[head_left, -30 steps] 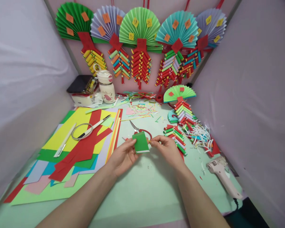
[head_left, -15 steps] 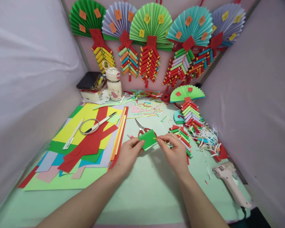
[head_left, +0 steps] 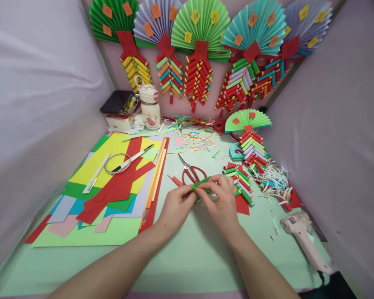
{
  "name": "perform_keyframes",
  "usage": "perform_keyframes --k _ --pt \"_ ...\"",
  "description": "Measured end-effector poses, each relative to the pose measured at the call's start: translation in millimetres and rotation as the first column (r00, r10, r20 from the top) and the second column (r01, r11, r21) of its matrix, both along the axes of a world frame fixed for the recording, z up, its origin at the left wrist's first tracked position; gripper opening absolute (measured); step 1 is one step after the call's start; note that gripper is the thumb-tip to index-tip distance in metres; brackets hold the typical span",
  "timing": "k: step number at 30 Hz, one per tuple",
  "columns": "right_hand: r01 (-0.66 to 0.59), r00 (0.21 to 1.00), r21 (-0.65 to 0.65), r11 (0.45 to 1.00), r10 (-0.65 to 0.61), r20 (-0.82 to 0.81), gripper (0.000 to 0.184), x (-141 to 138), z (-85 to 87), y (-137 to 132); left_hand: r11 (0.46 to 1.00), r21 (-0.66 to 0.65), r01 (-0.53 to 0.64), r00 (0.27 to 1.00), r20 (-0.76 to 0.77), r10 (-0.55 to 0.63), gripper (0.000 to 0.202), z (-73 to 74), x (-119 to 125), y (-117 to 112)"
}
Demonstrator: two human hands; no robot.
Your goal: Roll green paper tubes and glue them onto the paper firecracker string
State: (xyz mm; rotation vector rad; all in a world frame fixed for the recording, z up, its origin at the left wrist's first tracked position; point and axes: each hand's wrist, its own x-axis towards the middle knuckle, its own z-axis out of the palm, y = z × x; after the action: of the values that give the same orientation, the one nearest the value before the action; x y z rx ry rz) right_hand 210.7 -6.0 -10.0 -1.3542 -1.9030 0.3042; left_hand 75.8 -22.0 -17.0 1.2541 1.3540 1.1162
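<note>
A small dark green paper piece, curled into a narrow roll, is pinched between both my hands just above the pale green table. My left hand grips its left end with thumb and fingers closed. My right hand closes over its right part, fingers curled on top. Red-handled scissors lie just behind the roll, and a red pen-like stick lies beside my left fingers.
A stack of coloured paper sheets with a tape ring and a knife covers the left. Finished paper rolls and paper shreds lie right. A glue gun rests near the front right. A mug stands at the back.
The flat green paper has been rolled up into a narrow tube between my fingers. My hands have come closer together, and the view has shifted slightly.
</note>
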Motion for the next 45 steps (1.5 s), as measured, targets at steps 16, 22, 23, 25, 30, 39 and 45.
perform_keyframes --k 16,22,23,25,30,39,45 --pt "0.065 0.998 0.01 0.998 -0.065 -0.011 0.013 -2.9 -2.1 -0.8 0.995 0.09 0.034 0.994 -0.11 -0.024 0.025 -4.3 -0.2 -3.4" --pt "0.071 0.997 0.018 0.997 -0.07 -0.034 0.012 -3.6 -3.4 -0.8 0.988 0.148 0.047 0.981 -0.193 -0.017 0.02 -4.9 -0.4 -2.2" --pt "0.071 0.997 0.012 0.997 -0.07 -0.039 0.012 -3.6 -3.4 -0.9 0.985 0.165 0.051 0.977 -0.212 -0.016 0.019 -5.7 -0.7 -1.9" --pt "0.069 0.996 -0.003 0.998 -0.07 -0.05 0.011 -3.6 -2.8 -0.9 0.977 0.203 0.066 0.967 -0.256 -0.012 0.018 -7.6 -1.4 -1.7" --pt "0.093 0.992 -0.035 0.995 -0.095 -0.084 0.014 -2.3 0.7 -0.3 0.95 0.293 0.113 0.937 -0.351 -0.004 0.017 -7.4 -4.3 -3.8" --pt "0.071 0.99 -0.049 0.996 -0.077 -0.118 0.016 -1.7 5.0 -1.2 0.927 0.355 0.122 0.942 -0.335 0.004 0.026 -0.7 -9.1 -3.4" --pt "0.077 0.986 -0.042 0.996 -0.082 -0.148 0.011 4.2 6.0 1.0 0.934 0.357 0.024 0.949 -0.302 0.091 0.027 -0.4 -11.1 -1.7"
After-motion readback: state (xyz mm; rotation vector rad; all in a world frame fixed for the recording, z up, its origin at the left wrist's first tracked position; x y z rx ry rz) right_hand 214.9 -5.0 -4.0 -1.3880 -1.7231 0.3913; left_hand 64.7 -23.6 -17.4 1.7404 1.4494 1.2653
